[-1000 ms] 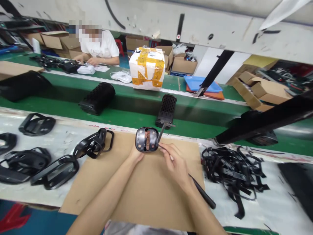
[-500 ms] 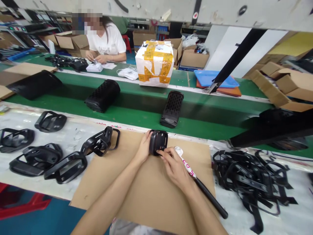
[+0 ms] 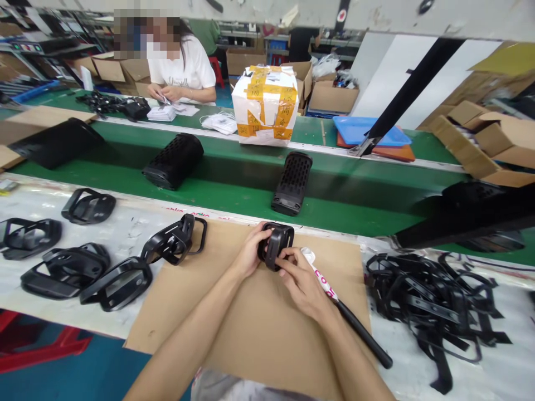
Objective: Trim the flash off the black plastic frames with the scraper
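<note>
Above a brown cardboard sheet [image 3: 251, 328], a black plastic part with a handle loop [image 3: 275, 252] is held up and tilted. My left hand [image 3: 251, 250] is closed around its left side, thumb on the loop. My right hand [image 3: 298, 275] pinches its lower right edge with thumb and fingertips; whether a small piece lies between them is hidden. Just right of that hand lies a long tool [image 3: 363, 332] with a black grip and a white, pink-lettered shaft. Left of my hands, a similar black looped part [image 3: 169, 240] rests on the sheet's edge.
More looped parts [image 3: 67, 270] lie at left. A tangled pile of black straps [image 3: 430, 306] is at right. Perforated black housings [image 3: 292, 184] stand on the green conveyor [image 3: 234, 192]. Beyond are a taped white box [image 3: 265, 106] and a seated co-worker [image 3: 188, 67]. A black post [image 3: 412, 94] slants across the right.
The held black part has turned, so its loop now faces me more. My left thumb has come over the loop, and my right fingers stay at its lower edge.
</note>
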